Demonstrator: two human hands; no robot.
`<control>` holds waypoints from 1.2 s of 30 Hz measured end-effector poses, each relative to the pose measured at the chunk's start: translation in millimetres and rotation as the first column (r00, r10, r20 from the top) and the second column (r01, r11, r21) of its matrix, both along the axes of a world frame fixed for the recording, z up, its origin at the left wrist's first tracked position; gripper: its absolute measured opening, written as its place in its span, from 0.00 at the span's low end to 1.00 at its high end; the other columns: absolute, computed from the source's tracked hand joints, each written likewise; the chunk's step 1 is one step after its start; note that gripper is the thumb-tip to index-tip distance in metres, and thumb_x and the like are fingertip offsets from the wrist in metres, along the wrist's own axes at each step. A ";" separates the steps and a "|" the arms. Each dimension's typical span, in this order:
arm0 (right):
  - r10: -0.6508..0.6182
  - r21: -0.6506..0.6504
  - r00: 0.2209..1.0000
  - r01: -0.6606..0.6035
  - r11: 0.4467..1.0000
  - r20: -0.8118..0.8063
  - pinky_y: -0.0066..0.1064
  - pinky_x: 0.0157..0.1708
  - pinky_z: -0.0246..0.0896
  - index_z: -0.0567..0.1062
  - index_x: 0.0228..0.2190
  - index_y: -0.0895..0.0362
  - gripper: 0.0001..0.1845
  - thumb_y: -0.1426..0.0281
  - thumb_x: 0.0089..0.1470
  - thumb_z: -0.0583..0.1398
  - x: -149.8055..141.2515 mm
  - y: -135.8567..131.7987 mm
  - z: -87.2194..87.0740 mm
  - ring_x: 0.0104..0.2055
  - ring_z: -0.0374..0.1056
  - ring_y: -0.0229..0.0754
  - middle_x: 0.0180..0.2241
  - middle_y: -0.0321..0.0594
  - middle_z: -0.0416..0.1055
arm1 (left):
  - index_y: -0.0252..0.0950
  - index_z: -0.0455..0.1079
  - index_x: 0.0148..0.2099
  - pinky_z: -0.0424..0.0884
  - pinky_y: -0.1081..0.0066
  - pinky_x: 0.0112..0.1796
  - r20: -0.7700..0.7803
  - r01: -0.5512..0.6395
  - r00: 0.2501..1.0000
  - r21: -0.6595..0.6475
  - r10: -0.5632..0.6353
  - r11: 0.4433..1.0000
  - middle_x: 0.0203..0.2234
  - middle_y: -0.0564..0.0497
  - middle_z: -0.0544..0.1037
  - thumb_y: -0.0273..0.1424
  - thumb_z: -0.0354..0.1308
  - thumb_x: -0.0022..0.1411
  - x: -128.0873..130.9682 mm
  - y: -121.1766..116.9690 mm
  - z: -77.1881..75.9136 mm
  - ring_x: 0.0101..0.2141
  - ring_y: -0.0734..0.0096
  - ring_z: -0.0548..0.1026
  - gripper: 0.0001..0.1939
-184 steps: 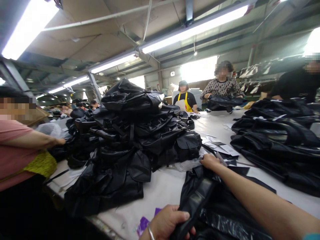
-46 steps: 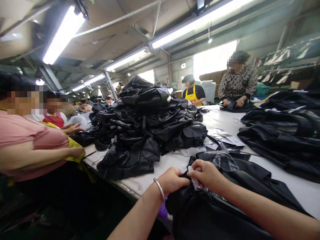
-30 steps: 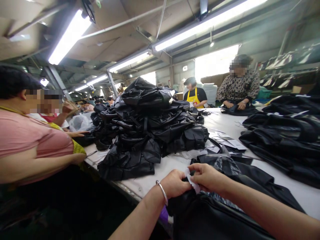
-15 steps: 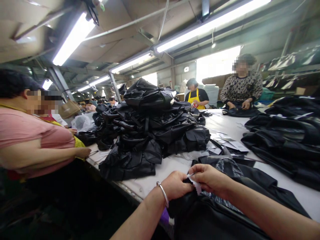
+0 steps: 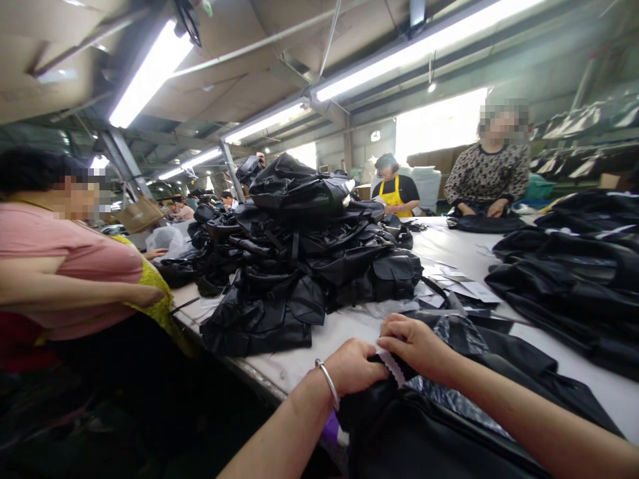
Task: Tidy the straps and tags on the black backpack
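Note:
A black bag [image 5: 424, 439] of smooth, leather-like material lies at the table's near edge, with crinkled clear plastic [image 5: 456, 399] along it. My left hand [image 5: 352, 366], a silver bangle on its wrist, is closed on the bag's upper left edge. Just right of it, my right hand [image 5: 412, 342] pinches the upper end of a narrow white strip [image 5: 393, 367] with a jagged edge. The strip hangs down between the two hands against the black material. Whether its lower end is attached to the bag I cannot tell.
A tall pile of black bags [image 5: 299, 246] stands on the white table [image 5: 339, 339]. Loose cards [image 5: 466, 287] lie beyond my right hand; more black bags [image 5: 574, 286] are stacked at right. Co-workers stand at left [image 5: 90, 266] and across the table [image 5: 489, 173].
My right hand has risen slightly with the strip's end, and more of the strip shows. My left hand has barely moved. The co-worker at left has drawn a hand back against the yellow apron.

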State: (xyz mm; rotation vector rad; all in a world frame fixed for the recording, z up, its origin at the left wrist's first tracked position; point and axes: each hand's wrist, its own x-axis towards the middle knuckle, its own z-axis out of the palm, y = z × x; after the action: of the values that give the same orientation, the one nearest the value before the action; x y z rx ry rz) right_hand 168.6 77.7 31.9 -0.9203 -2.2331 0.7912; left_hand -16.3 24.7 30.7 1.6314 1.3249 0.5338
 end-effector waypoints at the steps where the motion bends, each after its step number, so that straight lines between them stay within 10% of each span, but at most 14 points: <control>1: -0.029 -0.030 0.999 0.030 0.999 0.019 0.31 0.39 0.62 0.78 0.27 0.56 0.07 0.67 0.53 0.61 -1.8 2.1 1.2 0.37 0.69 0.43 0.33 0.40 0.73 | 0.32 0.80 0.36 0.57 0.75 0.24 0.004 0.000 1.000 0.004 0.000 1.000 0.20 0.56 0.70 0.37 0.60 0.53 0.0 0.5 -0.4 0.22 0.76 0.63 0.14; 15: -0.151 -0.176 0.988 0.153 0.972 0.027 0.28 0.24 0.53 0.76 0.21 0.58 0.07 0.71 0.47 0.60 -27.8 24.9 -10.0 0.23 0.63 0.38 0.18 0.34 0.69 | 0.32 0.78 0.37 0.57 0.75 0.25 -0.082 0.080 0.993 -0.026 -0.081 0.996 0.22 0.54 0.72 0.38 0.59 0.55 -3.6 3.1 5.1 0.23 0.74 0.66 0.15; 28: -0.044 -0.063 0.996 0.040 0.997 -0.078 0.29 0.28 0.55 0.73 0.23 0.57 0.09 0.68 0.52 0.57 -22.9 11.0 0.8 0.27 0.64 0.40 0.21 0.35 0.69 | 0.35 0.75 0.28 0.57 0.73 0.26 -0.361 0.281 0.915 0.255 -0.179 0.925 0.19 0.54 0.70 0.35 0.55 0.61 -5.1 3.6 6.9 0.22 0.73 0.64 0.13; 36: 0.000 -0.066 0.990 -0.010 0.998 -0.138 0.28 0.28 0.58 0.73 0.24 0.56 0.09 0.67 0.53 0.57 -15.4 7.7 7.6 0.26 0.65 0.38 0.22 0.34 0.70 | 0.34 0.78 0.33 0.63 0.74 0.30 -0.064 0.203 0.978 0.047 -0.200 0.978 0.21 0.56 0.73 0.35 0.60 0.56 -10.1 7.3 8.0 0.25 0.73 0.68 0.10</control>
State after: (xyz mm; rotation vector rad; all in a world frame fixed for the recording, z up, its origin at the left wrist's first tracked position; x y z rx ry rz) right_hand 153.2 85.4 39.5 -0.8641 -2.1009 0.9090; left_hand -26.4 32.0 38.8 1.8136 1.1787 0.4043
